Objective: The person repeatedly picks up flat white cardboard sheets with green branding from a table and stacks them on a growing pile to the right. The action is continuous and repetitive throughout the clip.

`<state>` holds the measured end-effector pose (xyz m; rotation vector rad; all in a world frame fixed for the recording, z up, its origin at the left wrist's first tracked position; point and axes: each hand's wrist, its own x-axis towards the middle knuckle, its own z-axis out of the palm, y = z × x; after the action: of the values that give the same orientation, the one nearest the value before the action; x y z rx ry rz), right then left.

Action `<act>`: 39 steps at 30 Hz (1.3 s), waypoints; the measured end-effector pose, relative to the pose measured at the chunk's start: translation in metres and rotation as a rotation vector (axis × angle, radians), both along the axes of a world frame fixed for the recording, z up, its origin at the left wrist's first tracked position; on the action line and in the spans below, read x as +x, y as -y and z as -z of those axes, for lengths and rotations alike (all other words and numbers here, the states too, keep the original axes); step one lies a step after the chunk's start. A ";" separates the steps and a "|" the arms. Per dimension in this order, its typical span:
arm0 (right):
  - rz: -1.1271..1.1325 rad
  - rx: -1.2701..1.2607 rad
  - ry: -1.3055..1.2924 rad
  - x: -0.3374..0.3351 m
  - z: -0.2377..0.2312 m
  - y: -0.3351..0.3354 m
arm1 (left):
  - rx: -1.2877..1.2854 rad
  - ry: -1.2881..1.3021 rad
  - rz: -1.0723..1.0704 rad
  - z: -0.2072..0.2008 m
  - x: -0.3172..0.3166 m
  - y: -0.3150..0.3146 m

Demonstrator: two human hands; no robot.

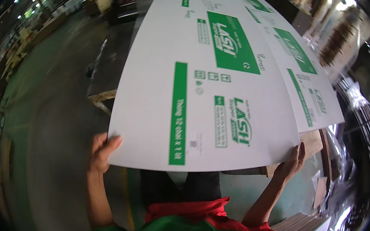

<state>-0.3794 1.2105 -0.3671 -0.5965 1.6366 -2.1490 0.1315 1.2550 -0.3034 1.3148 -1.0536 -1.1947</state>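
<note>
Here the left hand [101,151] and right hand [292,162] pinch the white printed sheet's [201,95] near corners.

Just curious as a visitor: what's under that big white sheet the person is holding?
Under the top sheet lies another printed sheet, showing at its right side. Below its near edge, a wooden pallet shows. Whatever else lies beneath is covered.

We see a second white sheet with green print [300,72] lying on a stack at the right, a wooden pallet [310,145] beneath it, a dark metal table [110,64] ahead, green floor [34,95] to the left, and more flat boards [302,225] at the lower right.
</note>
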 end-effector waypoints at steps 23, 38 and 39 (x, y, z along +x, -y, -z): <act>-0.580 0.600 -0.269 0.073 0.112 -0.022 | 0.510 0.215 -0.483 0.192 0.059 -0.128; -0.370 0.731 -0.071 0.060 0.117 -0.080 | 0.318 0.520 -0.650 0.211 0.026 -0.147; -0.339 0.770 -0.030 0.064 0.121 -0.066 | 0.429 0.530 -0.667 0.212 0.032 -0.130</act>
<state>-0.3156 1.2766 -0.4886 -0.5919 2.0131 -1.1453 0.1636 1.3845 -0.5149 2.1827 -0.6145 -0.5786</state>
